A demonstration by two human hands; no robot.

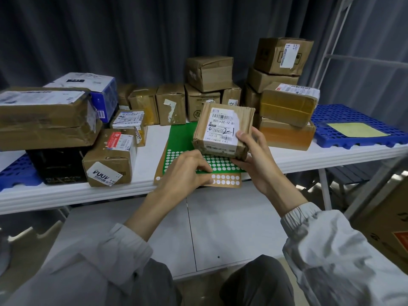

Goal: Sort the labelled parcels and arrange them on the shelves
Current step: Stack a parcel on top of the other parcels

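The person wore a pale grey-white jacket, its sleeves (331,244) ending in gathered elastic cuffs (300,214) above bare wrists. Dark grey trousers (256,283) covered the knees at the near edge.

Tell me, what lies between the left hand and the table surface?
In the head view, the left hand rests on sticker sheets: a green sheet overlapping a brown sheet, both on the white table.

Showing "502-602-12-81" and "602-12" on the white label (223,129) of the small parcel (223,131) at frame centre, held in the right hand (254,155). Reading "2" on a box (231,96) just above it; remaining labels staying too blurred.
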